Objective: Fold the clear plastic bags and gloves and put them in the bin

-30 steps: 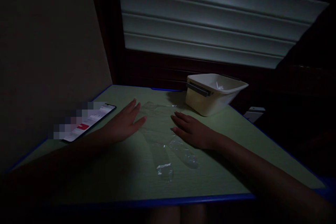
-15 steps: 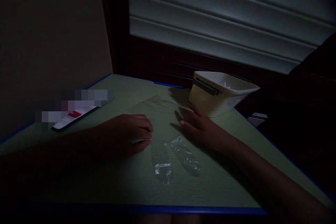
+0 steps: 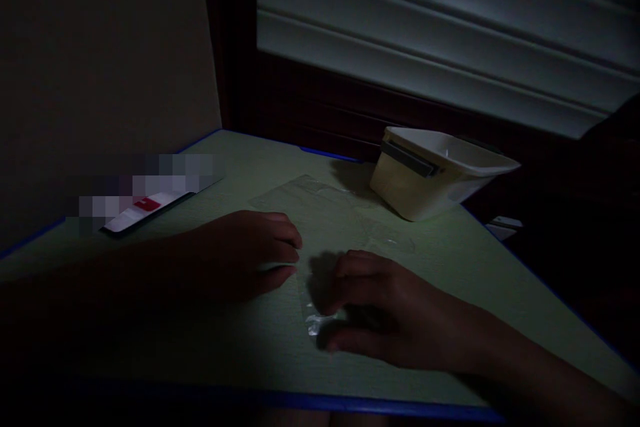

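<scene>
At the far left of your counter [image 3: 240, 160], a phone [image 3: 145, 208] lies flat with its screen lit, close to the wall and well apart from both hands.

Next comes your left hand [image 3: 245, 253]. It rests palm down on the counter with the fingers curled in loosely, and its fingertips press on the near left edge of a clear plastic glove [image 3: 320, 207]. It is pressing, not pinching; nothing is enclosed in it.

The plastic glove lies flat in the middle of the counter, between your 2 hands. Its wide cuff end points away from you toward the window, and its finger end reaches toward the counter's near edge. The film is so thin and the light so dim that its outline is hard to trace in places.

Your right hand [image 3: 380, 313] sits over the glove's finger end, knuckles up, fingers bent down. A crumpled bit of the film shows bright just at its fingertips. The hand looks to be gathering or pinching that end, though the grip itself is hidden under the fingers.

Farther right and back, a cream plastic tub [image 3: 435, 177] with a dark handle stands upright near the counter's far edge, apart from the glove. A window blind [image 3: 440, 33] hangs behind it.
</scene>
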The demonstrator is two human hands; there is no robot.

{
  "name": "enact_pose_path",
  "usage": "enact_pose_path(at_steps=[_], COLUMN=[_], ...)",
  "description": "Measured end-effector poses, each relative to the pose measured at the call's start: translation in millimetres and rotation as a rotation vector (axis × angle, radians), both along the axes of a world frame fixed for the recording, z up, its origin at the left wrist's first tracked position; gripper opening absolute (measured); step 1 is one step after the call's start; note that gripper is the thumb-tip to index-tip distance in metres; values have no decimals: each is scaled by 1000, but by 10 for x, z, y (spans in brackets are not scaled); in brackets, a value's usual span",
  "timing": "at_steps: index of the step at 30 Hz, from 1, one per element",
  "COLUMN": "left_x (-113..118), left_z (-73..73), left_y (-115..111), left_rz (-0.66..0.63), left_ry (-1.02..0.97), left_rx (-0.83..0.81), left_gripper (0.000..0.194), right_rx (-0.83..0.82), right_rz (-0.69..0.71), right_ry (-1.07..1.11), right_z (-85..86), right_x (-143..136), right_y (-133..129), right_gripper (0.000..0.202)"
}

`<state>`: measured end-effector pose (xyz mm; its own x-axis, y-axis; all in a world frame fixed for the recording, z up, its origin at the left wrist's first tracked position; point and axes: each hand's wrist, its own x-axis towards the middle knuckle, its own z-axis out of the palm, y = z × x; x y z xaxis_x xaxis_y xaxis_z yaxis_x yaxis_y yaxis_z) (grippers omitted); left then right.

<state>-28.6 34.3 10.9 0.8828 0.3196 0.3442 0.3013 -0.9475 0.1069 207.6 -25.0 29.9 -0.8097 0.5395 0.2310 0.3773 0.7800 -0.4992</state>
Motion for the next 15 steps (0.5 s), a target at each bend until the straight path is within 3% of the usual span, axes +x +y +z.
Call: enact_pose_path(at_steps=[5,15], left_x=[18,0], left_z=[-4,25], left_y=[-12,-94], left_rz=[-6,-6], left_ry=[10,-100], left_rx=[19,-58], left_gripper=[13,19], right_rx=[-22,-207], right_rz=[-17,-107], right_ry=[-26,185], right_z=[-30,-28], right_x=[-9,-11], right_y=[-6,-18], right_gripper=[12,7])
